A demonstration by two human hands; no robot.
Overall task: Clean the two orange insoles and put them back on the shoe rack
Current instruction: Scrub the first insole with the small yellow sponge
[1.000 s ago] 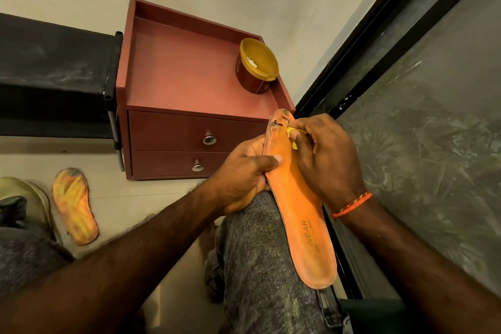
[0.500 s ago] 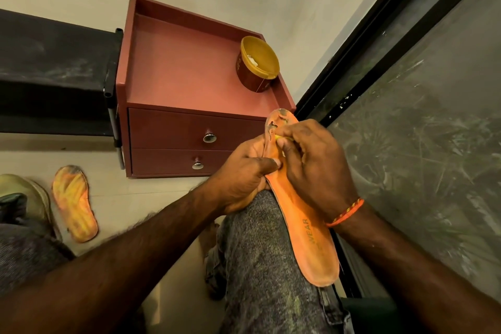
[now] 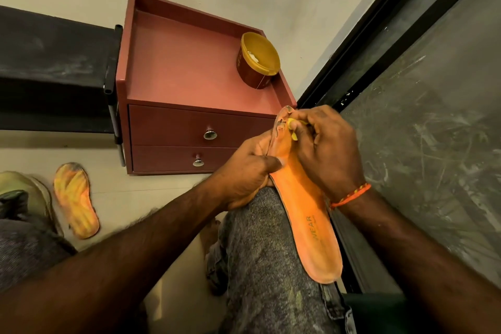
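On the raised knee [image 3: 260, 230], in grey jeans: orange insole [image 3: 306, 214] lying lengthwise, heel end toward the camera, toe end up near the front right corner of the red cabinet [image 3: 187, 68]. Gripped along its left edge by the left hand [image 3: 244, 173], fingers curled round the rim, thumb pressed on the top face. At the worn toe end, right hand [image 3: 325, 144] clenched on a small yellow tool [image 3: 292, 127], its tip against the insole; kind of tool too hidden to tell. Orange thread band [image 3: 349, 195] on the right wrist.

Compared with half a second ago: right hand shifted up toward the toe tip, the yellow tool showing again between the fingers; left hand's grip unchanged.

Further out: open yellow tub [image 3: 259, 62] near the cabinet top's back right corner. Second orange insole [image 3: 76, 200] flat on the pale floor [image 3: 151, 190], left of the cabinet, beside a shoe [image 3: 29, 192]. Black shoe rack [image 3: 54, 68] touching the cabinet's left side. Dark-framed glass door [image 3: 433, 116] along the right.
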